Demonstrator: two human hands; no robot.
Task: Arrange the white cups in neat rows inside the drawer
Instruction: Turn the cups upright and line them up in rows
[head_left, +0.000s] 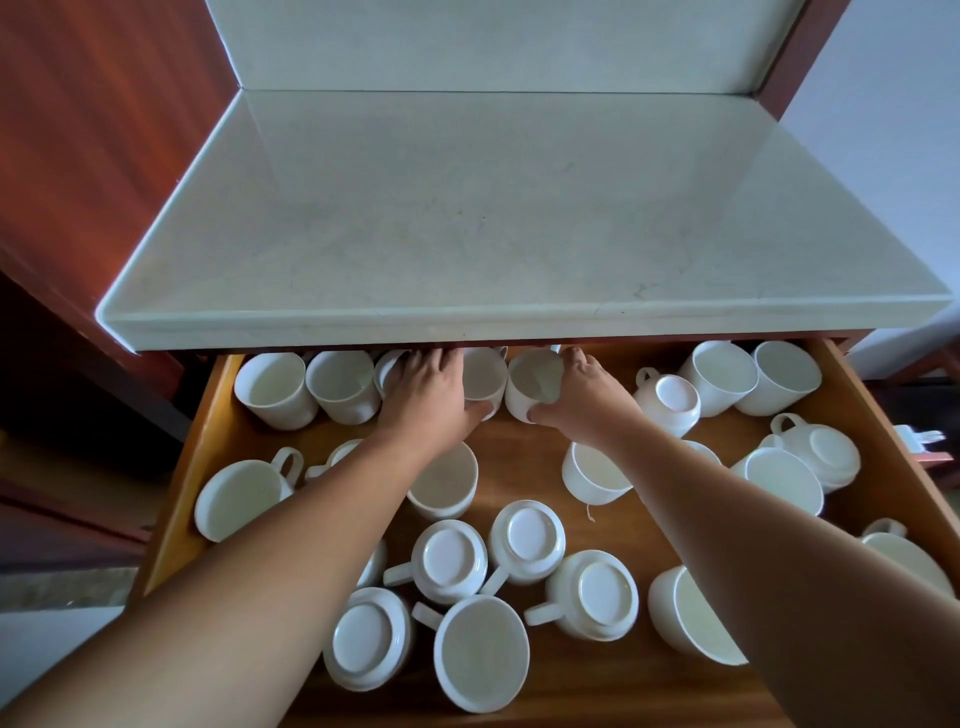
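Home kitchen: marble countertop (467, 218), wooden drawer (852, 415) of cups (483, 649).

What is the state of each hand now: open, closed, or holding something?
Left hand: closed, holding the centre-left cup in the back row.
Right hand: closed, holding the centre-right cup beside it.

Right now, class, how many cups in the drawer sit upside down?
6 upturned cups: four front centre, two at right; the arms may hide more.

Cups (274, 391) sit in the drawer (522, 470), one row at the back. The worktop (493, 208) hangs over that row.
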